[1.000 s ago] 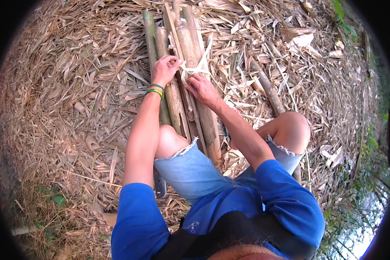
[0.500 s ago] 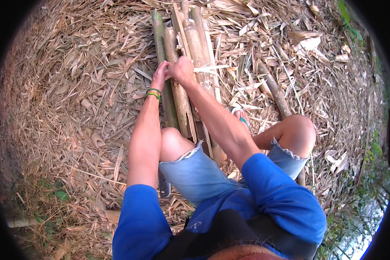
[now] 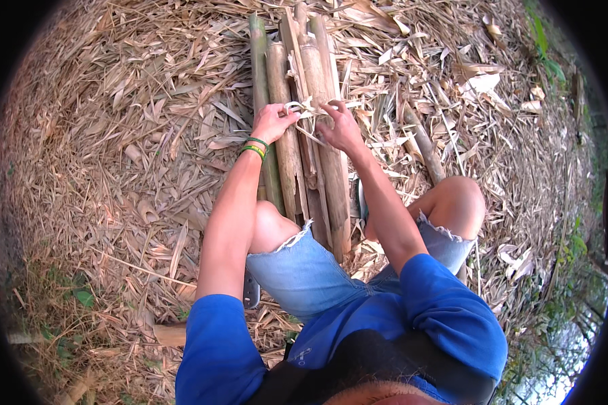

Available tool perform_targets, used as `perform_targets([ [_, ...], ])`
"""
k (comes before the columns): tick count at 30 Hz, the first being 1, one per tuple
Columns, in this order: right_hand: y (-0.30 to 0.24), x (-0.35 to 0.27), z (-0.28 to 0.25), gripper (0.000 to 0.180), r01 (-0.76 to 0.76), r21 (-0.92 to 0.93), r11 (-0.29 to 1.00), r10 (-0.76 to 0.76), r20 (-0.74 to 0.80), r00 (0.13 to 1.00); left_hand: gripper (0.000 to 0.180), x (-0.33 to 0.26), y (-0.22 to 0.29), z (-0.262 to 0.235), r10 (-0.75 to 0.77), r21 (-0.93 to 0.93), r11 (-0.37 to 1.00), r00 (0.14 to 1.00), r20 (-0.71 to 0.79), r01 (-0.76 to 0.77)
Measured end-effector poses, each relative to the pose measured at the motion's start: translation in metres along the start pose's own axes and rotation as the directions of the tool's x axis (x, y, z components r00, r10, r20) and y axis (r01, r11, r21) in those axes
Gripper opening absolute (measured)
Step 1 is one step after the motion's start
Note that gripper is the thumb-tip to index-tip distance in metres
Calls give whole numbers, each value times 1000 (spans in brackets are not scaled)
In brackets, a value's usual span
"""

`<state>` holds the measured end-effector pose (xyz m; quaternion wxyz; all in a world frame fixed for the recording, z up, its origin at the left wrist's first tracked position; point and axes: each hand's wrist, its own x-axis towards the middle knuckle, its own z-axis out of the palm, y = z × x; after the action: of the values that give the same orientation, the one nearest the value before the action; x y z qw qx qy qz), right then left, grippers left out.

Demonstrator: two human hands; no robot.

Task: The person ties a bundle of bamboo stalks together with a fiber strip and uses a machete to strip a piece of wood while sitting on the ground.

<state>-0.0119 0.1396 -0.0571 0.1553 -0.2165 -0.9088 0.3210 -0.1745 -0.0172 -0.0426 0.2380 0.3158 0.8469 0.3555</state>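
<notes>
A bundle of split and whole bamboo poles [image 3: 314, 74] lies lengthwise in front of me, its near end between my knees. A pale, thin flat strip [image 3: 307, 106] crosses the top of it, with a twisted, looped part at the middle. My left hand [image 3: 275, 123] rests on the left poles, thumb and forefinger closed on the strip's left part. Over the right poles, my right hand [image 3: 342, 129] has its fingers bent and apart, close to the strip's other side. No firm hold shows there. Whether the strip passes beneath the poles is hidden.
Dry bamboo leaves and husks [image 3: 135, 162] cover the ground all round. A loose stick [image 3: 423, 145] lies by my right knee. Behind my left knee the end of a grey flat object [image 3: 251, 291] shows. Green plants [image 3: 547, 54] grow at the right edge.
My hands were together over the left poles; now they are apart, the right one having moved right. The strip's loose end no longer sticks out to the right. The bundle sits slightly further right.
</notes>
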Motion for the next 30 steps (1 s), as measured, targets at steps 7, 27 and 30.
perform_targets([
  [7,16,-5,5,73,-3,-97,995,7,34,999,28,33,-47,-4,38,-47,998,997,-69,-41],
  [27,5,-43,14,90,-502,267,823,550,-152,821,67,4,-31,-25,-372,-558,784,925,-75,271],
  [30,80,-52,36,95,-639,362,678,682,12,731,81,6,-51,-5,-603,-526,660,796,54,536],
])
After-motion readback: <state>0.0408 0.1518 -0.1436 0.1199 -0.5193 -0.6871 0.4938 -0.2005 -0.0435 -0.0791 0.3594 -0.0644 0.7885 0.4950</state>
